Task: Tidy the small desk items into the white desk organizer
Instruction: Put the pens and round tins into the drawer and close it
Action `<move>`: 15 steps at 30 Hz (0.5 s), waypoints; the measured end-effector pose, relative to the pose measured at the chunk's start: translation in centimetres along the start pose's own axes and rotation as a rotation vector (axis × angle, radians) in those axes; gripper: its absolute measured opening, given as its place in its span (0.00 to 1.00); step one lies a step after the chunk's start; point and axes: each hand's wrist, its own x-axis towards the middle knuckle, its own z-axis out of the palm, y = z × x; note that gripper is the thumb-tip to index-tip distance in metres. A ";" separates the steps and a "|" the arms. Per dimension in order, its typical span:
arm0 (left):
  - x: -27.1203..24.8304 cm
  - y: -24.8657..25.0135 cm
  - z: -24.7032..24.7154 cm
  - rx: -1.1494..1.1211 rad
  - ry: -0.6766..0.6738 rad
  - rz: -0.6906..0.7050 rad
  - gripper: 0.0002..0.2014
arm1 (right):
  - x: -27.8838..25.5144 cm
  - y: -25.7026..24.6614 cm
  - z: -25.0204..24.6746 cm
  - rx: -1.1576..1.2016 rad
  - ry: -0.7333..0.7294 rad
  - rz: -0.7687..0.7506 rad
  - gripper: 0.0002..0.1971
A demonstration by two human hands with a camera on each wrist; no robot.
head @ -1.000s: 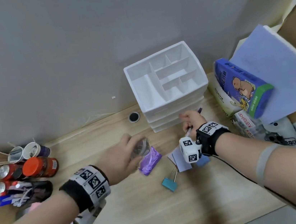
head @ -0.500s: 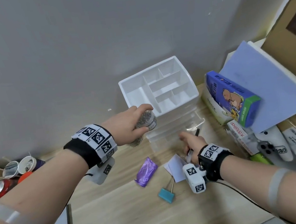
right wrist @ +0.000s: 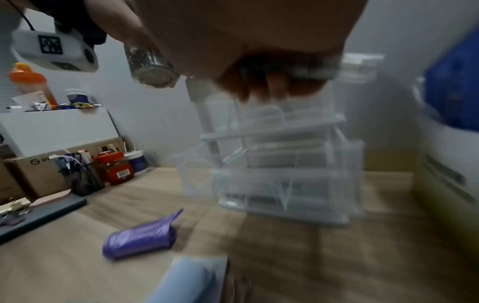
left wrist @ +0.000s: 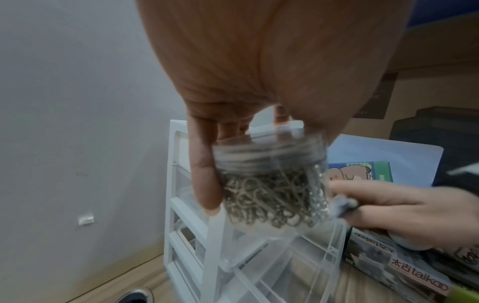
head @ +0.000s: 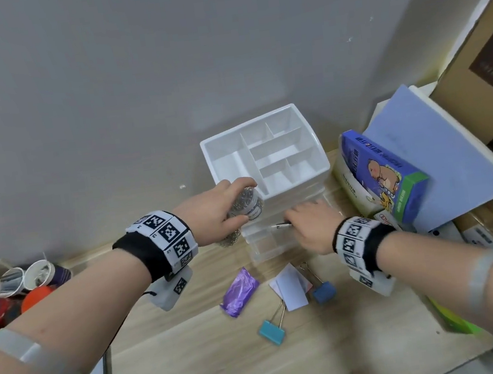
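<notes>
The white desk organizer (head: 266,159) stands against the wall, its top compartments bare and its clear drawers (head: 265,244) pulled out in front. My left hand (head: 240,194) grips a clear jar of paper clips (head: 246,207) at the organizer's front left corner. In the left wrist view the jar (left wrist: 272,184) hangs above an open drawer (left wrist: 298,262). My right hand (head: 296,218) holds a dark pen (head: 281,226) over the drawers, its fingers curled. A purple roll (head: 240,291), paper notes (head: 289,286), a blue binder clip (head: 323,291) and a teal binder clip (head: 272,331) lie on the desk.
A blue tissue box (head: 384,175) and a pale blue sheet (head: 441,154) crowd the organizer's right side. Cans and paper cups (head: 11,290) stand at the far left. A cardboard box (head: 489,60) rises at the right. Bare wood lies near the front edge.
My left hand has lifted the jar from the desk up to the organizer's front corner. A clear drawer has come out, and my right hand has moved up over it with the pen.
</notes>
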 end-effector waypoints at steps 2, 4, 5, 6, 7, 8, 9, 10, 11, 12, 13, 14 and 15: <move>0.0 0.1 0.0 0.005 -0.001 0.001 0.28 | 2.0 -0.4 0.8 -0.082 -0.068 -0.019 0.13; 0.0 0.1 0.1 0.011 -0.005 0.003 0.28 | 3.3 -0.9 1.9 -0.082 -0.134 -0.019 0.15; 0.0 0.1 0.2 0.011 -0.007 0.003 0.28 | 3.9 -1.0 2.5 -0.064 -0.169 -0.009 0.16; 0.1 0.0 0.4 0.007 -0.008 0.004 0.28 | 4.2 -1.1 3.0 -0.036 -0.196 0.002 0.16; 0.1 0.0 0.5 -0.002 -0.006 0.004 0.28 | 4.5 -1.1 3.4 0.002 -0.210 0.015 0.17; 0.2 -0.1 0.7 -0.012 -0.002 0.005 0.28 | 4.7 -1.0 3.8 0.041 -0.210 0.031 0.17; 0.2 -0.1 0.8 -0.020 0.006 0.008 0.28 | 4.8 -0.9 4.2 0.077 -0.190 0.040 0.16; 0.2 -0.1 0.9 -0.026 0.011 0.010 0.28 | 4.8 -0.7 4.5 0.110 -0.166 0.045 0.16; 0.2 -0.1 0.9 -0.031 0.010 0.012 0.29 | 4.7 -0.6 4.6 0.138 -0.138 0.045 0.16; 0.2 -0.1 0.9 -0.034 0.009 0.015 0.29 | 4.4 -0.4 4.6 0.157 -0.110 0.037 0.17; 0.3 -0.1 0.8 -0.036 0.008 0.015 0.29 | 4.0 -0.2 4.6 0.176 -0.076 0.023 0.18; 0.3 -0.1 0.7 -0.035 0.010 0.015 0.29 | 3.5 -0.1 4.4 0.197 -0.010 0.000 0.19; 0.4 -0.1 0.6 -0.032 0.013 0.014 0.29 | 2.7 -0.1 4.3 0.222 0.086 -0.029 0.20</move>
